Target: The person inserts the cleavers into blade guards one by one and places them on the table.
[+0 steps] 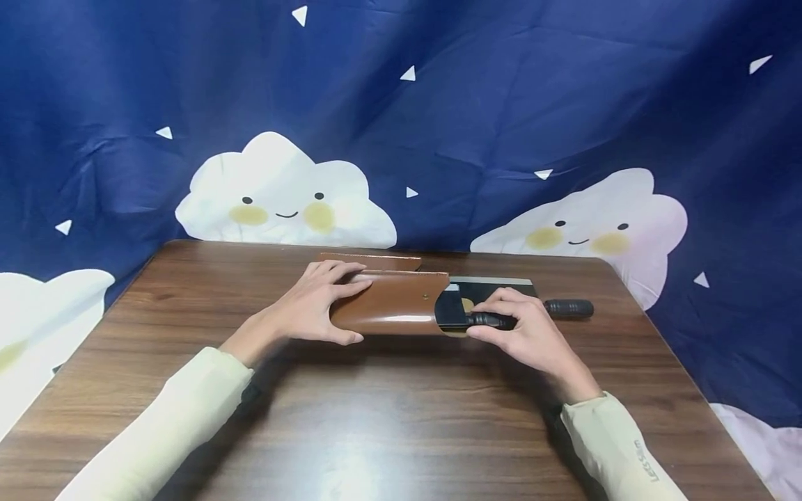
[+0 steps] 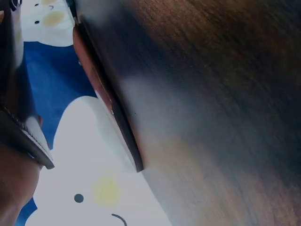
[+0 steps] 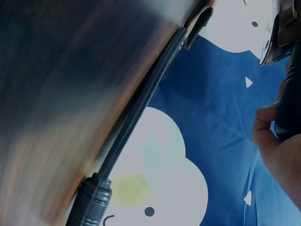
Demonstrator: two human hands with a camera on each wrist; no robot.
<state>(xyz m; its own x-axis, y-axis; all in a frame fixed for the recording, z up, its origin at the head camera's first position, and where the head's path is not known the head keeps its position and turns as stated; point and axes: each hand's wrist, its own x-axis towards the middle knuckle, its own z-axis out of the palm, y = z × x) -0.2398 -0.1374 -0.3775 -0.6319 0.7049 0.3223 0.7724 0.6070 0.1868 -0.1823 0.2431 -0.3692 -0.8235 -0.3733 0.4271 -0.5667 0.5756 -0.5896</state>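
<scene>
My left hand [image 1: 322,299] grips the left end of a brown leather sheath [image 1: 397,300], thumb below and fingers over the top, holding it above the table. From its right mouth sticks part of a broad black knife [image 1: 451,310]; the rest of the blade is hidden inside. My right hand [image 1: 523,325] pinches the knife's black ridged handle [image 3: 290,99] between thumb and fingers. Behind, on the table, lies a second black knife [image 1: 514,287] with a pale edge along its far side. A second brown sheath [image 1: 382,262] is partly covered by the first.
The wood-grain table [image 1: 376,417] reaches back to a dark blue curtain [image 1: 464,125] printed with white clouds. The second knife's handle [image 1: 569,308] points right, just beyond my right hand. In the left wrist view the second sheath [image 2: 101,87] lies flat on the tabletop.
</scene>
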